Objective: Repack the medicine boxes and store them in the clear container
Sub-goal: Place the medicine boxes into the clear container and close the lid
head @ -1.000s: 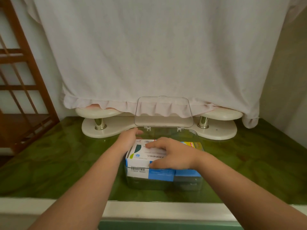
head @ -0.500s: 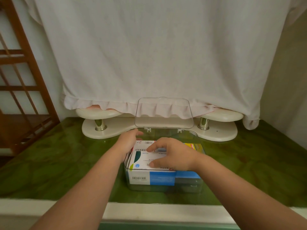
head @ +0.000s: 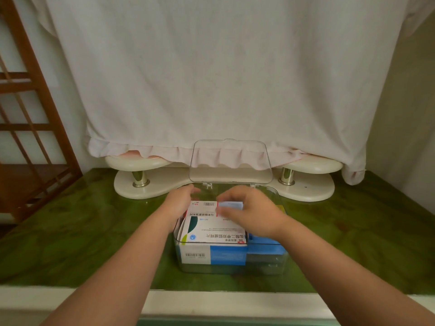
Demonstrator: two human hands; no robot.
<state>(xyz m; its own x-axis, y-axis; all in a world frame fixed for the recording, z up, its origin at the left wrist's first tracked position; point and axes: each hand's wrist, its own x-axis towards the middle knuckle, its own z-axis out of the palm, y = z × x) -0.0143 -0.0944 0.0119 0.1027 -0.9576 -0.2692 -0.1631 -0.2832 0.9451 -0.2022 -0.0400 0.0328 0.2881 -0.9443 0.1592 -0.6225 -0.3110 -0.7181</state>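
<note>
Clear plastic walls let the packed stock show through: the clear container (head: 231, 260) sits at the near middle of the green table (head: 82, 231), with its hinged lid (head: 230, 161) standing open at the 12 o'clock side, out of the way of loading. Inside, a white and blue medicine box (head: 211, 234) lies flat on top at the near left, and a red-trimmed box (head: 204, 208) sits just behind it, toward 12 o'clock. More blue packaging fills the 3 o'clock side, partly hidden under the wrist.

The left hand (head: 179, 203) curls against the container's far-left corner at about 10 o'clock, fingers bent inward, probably steadying the wall or guiding a box edge. The right hand (head: 249, 210) reaches in from 4 o'clock, its fingers closed narrowly on the right end of the red-trimmed box, seemingly nudging it down into the remaining gap. Whether it truly pinches or only presses, I cannot tell.

Beyond the lid, at 12 o'clock, a cream stand (head: 223, 182) with metal posts crowds the space, and a pale cloth (head: 211, 78) hangs to just above it. A wooden rack (head: 28, 114) stands at 9 o'clock, well apart. The top box rides level with the rim, so lid closure looks tight.
</note>
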